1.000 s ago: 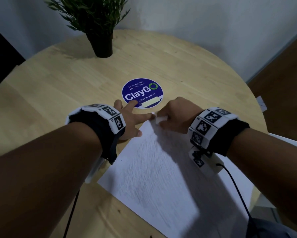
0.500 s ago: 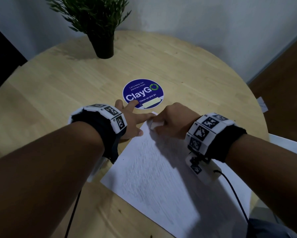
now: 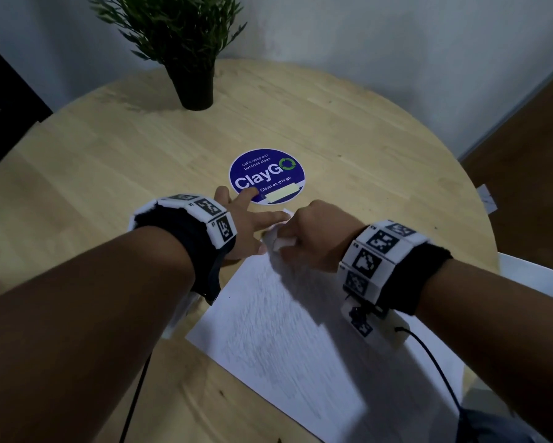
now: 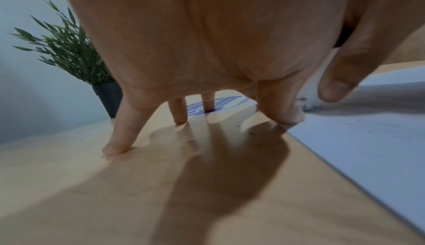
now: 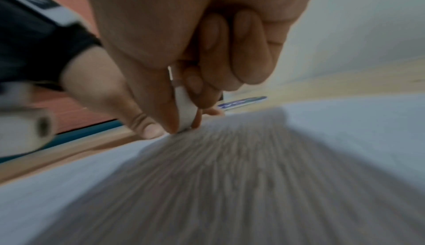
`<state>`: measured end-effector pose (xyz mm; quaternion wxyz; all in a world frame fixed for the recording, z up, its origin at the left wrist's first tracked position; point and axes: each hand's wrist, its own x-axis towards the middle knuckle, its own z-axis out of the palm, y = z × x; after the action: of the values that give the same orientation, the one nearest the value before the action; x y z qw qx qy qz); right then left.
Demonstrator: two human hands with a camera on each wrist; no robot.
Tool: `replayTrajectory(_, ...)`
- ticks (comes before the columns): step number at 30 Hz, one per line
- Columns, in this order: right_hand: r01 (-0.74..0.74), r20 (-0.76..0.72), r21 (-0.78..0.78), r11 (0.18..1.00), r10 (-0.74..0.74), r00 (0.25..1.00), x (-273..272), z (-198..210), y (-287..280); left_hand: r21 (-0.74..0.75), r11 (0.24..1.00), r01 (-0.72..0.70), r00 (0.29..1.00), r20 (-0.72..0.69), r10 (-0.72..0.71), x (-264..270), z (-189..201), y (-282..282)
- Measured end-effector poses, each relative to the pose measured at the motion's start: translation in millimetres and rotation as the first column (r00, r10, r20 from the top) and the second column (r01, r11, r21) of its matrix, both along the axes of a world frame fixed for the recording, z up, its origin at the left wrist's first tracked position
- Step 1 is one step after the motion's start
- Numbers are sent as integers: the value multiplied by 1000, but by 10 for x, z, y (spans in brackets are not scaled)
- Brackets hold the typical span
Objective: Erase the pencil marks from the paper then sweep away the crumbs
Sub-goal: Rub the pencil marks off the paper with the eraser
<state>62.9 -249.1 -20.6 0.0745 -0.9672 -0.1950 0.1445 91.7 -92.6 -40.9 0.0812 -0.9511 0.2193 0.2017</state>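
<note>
A white sheet of paper (image 3: 288, 330) covered in grey pencil strokes lies on the round wooden table (image 3: 108, 155). My right hand (image 3: 304, 238) grips a white eraser (image 3: 283, 243) between thumb and fingers and presses it on the paper's far corner; the eraser (image 5: 185, 107) shows in the right wrist view too. My left hand (image 3: 249, 225) lies spread with straight fingers, the index finger (image 4: 282, 111) holding down the paper's edge (image 4: 358, 140) and the others on the wood.
A round blue ClayGo sticker (image 3: 267, 180) lies just beyond the hands. A potted plant (image 3: 185, 55) stands at the table's far side. A white chair (image 3: 537, 286) shows past the table's right edge. Cables run from both wristbands.
My right hand with the eraser has slid back toward me and left along the paper's top corner. The left hand has stayed in place.
</note>
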Motion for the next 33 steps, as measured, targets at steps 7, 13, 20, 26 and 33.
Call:
replayTrajectory(7,109,5,102,989,-110,994,74,89,-168,-2,999,-44,999,-28,43,-35,42,-33)
replayTrajectory(13,121,3,81,989,-122,993,-97,0,-424,-121,992,-42,999,-40,37,-64,74,37)
replayTrajectory(20,212,-14,179,961,-213,977,-206,90,-455,-287,957,-53,978,-208,-8,-370,255,482)
replayTrajectory(26,278,-78,224,934,-267,960,-337,117,-447,-58,998,-14,964,-266,-2,-705,110,667)
replayTrajectory(33,244,-94,184,952,-230,969,-435,123,-444,-33,999,-2,970,-244,-6,-729,174,625)
